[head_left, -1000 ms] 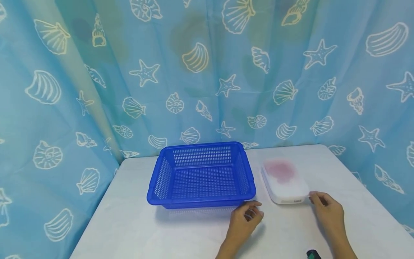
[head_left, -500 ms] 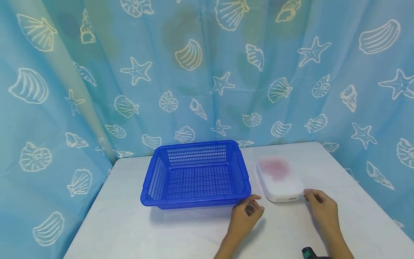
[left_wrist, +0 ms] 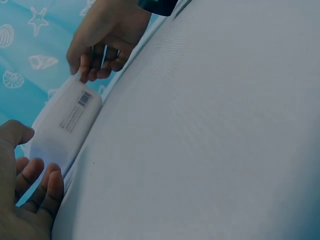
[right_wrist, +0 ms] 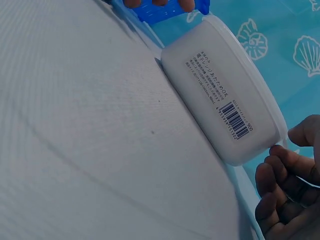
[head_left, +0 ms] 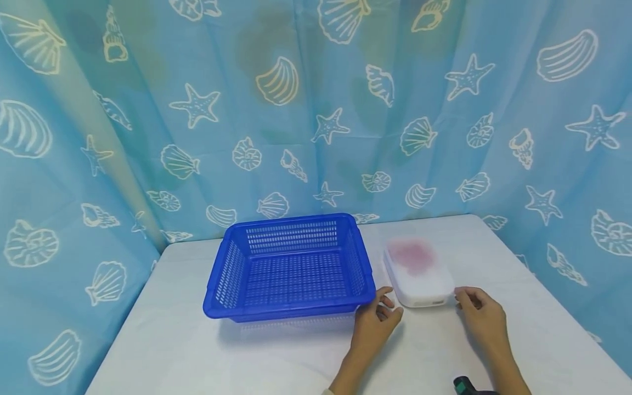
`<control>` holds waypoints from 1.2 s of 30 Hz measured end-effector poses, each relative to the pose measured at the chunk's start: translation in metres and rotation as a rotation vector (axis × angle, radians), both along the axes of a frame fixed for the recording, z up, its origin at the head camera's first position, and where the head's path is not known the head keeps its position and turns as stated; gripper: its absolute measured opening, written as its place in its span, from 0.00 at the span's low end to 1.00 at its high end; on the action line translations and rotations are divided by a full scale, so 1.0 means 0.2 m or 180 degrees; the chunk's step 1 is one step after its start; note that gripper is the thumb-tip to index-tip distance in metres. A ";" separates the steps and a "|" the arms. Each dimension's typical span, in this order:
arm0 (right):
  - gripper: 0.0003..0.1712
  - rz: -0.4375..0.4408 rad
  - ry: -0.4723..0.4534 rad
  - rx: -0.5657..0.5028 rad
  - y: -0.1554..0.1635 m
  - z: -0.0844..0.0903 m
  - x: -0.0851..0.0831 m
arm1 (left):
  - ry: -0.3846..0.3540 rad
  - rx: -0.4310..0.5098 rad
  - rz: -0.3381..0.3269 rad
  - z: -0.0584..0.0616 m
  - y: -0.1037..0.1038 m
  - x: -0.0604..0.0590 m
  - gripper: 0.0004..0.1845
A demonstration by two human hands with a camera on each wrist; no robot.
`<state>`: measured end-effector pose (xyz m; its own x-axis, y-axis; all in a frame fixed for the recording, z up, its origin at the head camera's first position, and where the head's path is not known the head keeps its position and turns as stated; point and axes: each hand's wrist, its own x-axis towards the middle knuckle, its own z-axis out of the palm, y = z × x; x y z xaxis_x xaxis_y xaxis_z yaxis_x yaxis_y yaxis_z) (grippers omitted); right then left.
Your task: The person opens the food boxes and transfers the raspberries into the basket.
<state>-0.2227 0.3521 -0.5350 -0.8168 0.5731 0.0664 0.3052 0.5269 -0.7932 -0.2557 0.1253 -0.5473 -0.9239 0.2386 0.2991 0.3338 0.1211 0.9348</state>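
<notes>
Moved: both hands crept closer to the box's near corners.
Left hand (head_left: 376,322): loosely curled, empty.
Right hand (head_left: 478,316): loosely curled, empty, fingertips by the box.
Lidded plastic box (head_left: 417,272): I judge it light, rigid, slick; take both short ends.

both hands (left_wrist: 30,200) (left_wrist: 102,40) flank white container (left_wrist: 62,125).

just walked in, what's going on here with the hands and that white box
A person has both hands on a white table, either side of a lidded white container. The left hand and right hand sit close to its near corners, fingers relaxed, neither gripping it. An empty blue basket stands just left of the container.
</notes>
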 end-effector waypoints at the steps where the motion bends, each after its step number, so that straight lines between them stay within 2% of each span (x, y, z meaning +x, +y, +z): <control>1: 0.25 0.0011 -0.0003 0.0019 0.00 0.00 0.00 | -0.0013 -0.0025 -0.0011 0.00 0.01 0.00 0.22; 5: 0.20 0.0125 0.0231 0.0267 0.00 0.01 0.02 | -0.0054 -0.0110 -0.0043 0.00 0.04 -0.01 0.24; 7: 0.17 0.0204 0.0362 0.0480 0.00 0.02 0.04 | 0.0002 -0.0129 -0.0050 0.00 0.05 -0.01 0.24; 11: 0.14 0.0357 0.0624 0.0741 0.00 0.03 0.06 | 0.0247 -0.0158 -0.0053 -0.01 0.06 -0.02 0.26; 16: 0.13 0.0404 0.0919 0.0946 0.01 0.04 0.06 | 0.0469 -0.0168 -0.0066 -0.01 0.06 -0.02 0.27; 19: 0.13 0.0398 0.1050 0.0962 0.01 0.04 0.05 | 0.0385 -0.0228 -0.0097 -0.01 0.06 -0.02 0.28; 22: 0.17 0.0416 0.1146 0.1046 0.01 0.03 0.05 | 0.0273 -0.0300 -0.0142 0.00 0.05 -0.01 0.29; 27: 0.23 0.0442 0.1399 0.1400 0.01 0.02 0.05 | 0.0195 -0.0345 -0.0180 0.01 0.05 0.00 0.30; 30: 0.21 0.0429 0.1541 0.1595 0.01 0.02 0.05 | 0.0198 -0.0361 -0.0172 0.01 0.05 0.00 0.30; 36: 0.16 0.0428 0.1741 0.1752 0.01 0.03 0.06 | 0.0197 -0.0371 -0.0127 0.01 0.05 0.00 0.30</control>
